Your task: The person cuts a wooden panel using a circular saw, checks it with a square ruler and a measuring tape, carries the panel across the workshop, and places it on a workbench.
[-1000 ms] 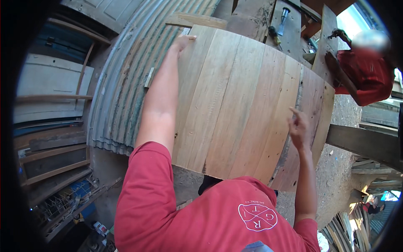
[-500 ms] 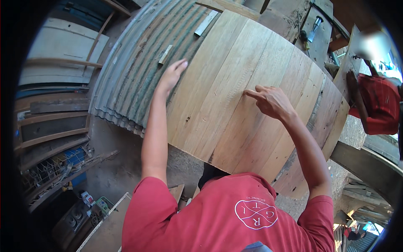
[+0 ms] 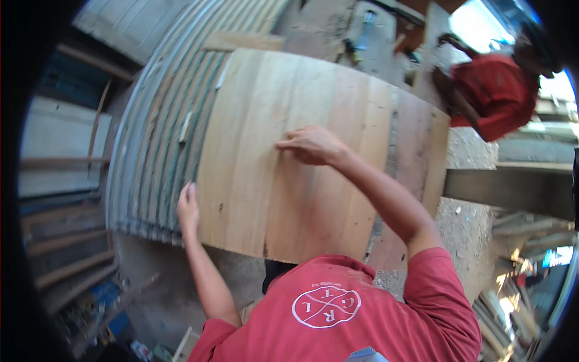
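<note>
A large panel of several pale and reddish planks [image 3: 344,114] lies flat before me. My right hand [image 3: 310,145] is over its middle, index finger stretched out with the tip at or just above a seam between two planks. The other fingers are curled loosely, and I see nothing in them. Beside the panel's left edge is my left hand [image 3: 188,208], fingers stretched and close together. It holds nothing visible; whether it touches the edge I cannot tell. Corrugated metal sheets [image 3: 157,133] lie left of the panel, with a small wooden strip [image 3: 186,125] on top.
A person in a red shirt [image 3: 500,90] is at the far right, one hand raised. At the back, a chisel-like tool [image 3: 366,30] lies on a board. A wooden beam [image 3: 512,192] runs off to the right. Scrap wood [image 3: 506,314] is piled at lower right.
The view has turned, so the panel appears farther left. My left hand has come nearer along the panel's left edge. My right index finger stays near the middle seam.
</note>
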`<state>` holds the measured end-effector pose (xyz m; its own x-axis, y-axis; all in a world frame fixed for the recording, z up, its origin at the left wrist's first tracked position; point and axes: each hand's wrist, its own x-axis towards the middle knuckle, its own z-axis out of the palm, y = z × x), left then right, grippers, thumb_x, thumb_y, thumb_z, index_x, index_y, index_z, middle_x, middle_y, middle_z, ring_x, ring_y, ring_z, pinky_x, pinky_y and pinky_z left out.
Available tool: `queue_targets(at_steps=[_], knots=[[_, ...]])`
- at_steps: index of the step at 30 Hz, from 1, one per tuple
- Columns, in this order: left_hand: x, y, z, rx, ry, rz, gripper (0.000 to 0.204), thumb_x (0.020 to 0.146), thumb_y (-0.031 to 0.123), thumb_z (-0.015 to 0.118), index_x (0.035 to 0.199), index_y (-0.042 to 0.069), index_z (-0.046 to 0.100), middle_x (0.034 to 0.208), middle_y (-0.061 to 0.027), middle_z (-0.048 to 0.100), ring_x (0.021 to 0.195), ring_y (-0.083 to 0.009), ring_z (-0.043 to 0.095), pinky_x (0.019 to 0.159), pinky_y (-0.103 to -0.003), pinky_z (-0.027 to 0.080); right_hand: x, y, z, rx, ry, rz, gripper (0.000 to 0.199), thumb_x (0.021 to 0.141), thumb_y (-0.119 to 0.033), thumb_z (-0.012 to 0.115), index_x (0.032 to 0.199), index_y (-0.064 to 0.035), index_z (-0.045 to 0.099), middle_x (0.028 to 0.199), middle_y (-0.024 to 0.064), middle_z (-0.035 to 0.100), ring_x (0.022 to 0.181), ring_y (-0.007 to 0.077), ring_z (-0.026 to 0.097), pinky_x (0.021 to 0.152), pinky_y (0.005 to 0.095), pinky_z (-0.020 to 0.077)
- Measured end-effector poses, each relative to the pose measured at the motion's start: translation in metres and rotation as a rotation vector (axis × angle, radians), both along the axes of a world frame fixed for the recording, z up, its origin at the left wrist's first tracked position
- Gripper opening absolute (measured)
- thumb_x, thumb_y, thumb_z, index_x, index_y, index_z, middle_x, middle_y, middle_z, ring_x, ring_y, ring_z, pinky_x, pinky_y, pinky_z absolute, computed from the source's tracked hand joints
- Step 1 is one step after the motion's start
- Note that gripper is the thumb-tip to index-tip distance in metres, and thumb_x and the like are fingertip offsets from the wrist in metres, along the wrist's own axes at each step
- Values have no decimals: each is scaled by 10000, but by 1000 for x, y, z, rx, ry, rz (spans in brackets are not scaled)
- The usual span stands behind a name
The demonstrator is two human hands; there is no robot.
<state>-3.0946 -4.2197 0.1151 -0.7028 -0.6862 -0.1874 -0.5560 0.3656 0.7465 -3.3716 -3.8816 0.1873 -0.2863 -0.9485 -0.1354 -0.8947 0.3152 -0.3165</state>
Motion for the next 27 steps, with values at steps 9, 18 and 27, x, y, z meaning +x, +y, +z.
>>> queue_targets(at_steps=[9,18,27], knots=[[102,-11,-19,525,-60,382,904,956,785,340,1462,55,510,1408,-208,572,1304,-337,529,1078,-480,388,5,10,-14,-178,137,-70,151,927,-221,551,1042,-264,640,917,48,660,914,256,687,765,415,507],[157,97,-78,1492,470,606,915,879,756,478,1547,140,368,1575,-106,397,1442,-330,365,1169,-547,294,17,2,-11,-258,201,7,108,938,-229,551,976,-269,644,866,16,640,905,220,664,883,442,434],[108,129,-95,1584,659,722,786,968,658,367,1526,108,426,1545,-108,471,1406,-362,448,1170,-557,359,16,4,-9,-328,236,91,111,921,-219,567,990,-255,647,880,11,624,979,217,620,1011,489,409]])
